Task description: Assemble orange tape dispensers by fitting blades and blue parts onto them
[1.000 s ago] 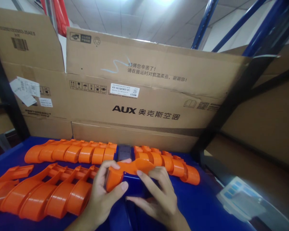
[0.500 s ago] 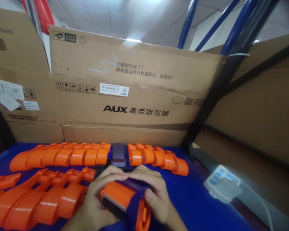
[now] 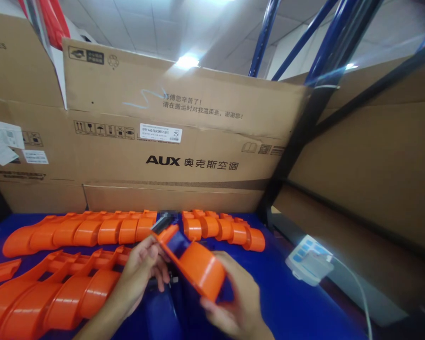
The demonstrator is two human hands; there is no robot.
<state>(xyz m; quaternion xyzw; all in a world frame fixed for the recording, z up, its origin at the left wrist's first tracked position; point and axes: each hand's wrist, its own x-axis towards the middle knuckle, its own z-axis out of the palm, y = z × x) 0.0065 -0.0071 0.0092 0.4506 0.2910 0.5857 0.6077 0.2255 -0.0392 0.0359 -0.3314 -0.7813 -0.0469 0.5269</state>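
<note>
An orange plastic part (image 3: 201,269) with a rounded end is held tilted above the blue surface, near the lower middle. My right hand (image 3: 237,297) grips its rounded end, with the thumb below and the other fingers mostly behind it. At the narrow upper-left end, my left hand (image 3: 145,264) has thumb and fingers closed on the part. A dark strip shows at that end. Beneath the hands lies a dark blue object (image 3: 161,311), partly hidden, with a small dark and metallic piece beside my left fingertips.
Rows of similar orange parts (image 3: 62,302) stand on the blue surface (image 3: 286,293) at the left and back. A white power strip (image 3: 310,259) with a cable is at the right. Cardboard panels (image 3: 191,184) and a dark rack post (image 3: 286,156) rise behind.
The orange part has been turned and raised, so its rounded end now faces the camera. My hands have moved apart, from cupping it together to holding opposite ends. The view has shifted slightly.
</note>
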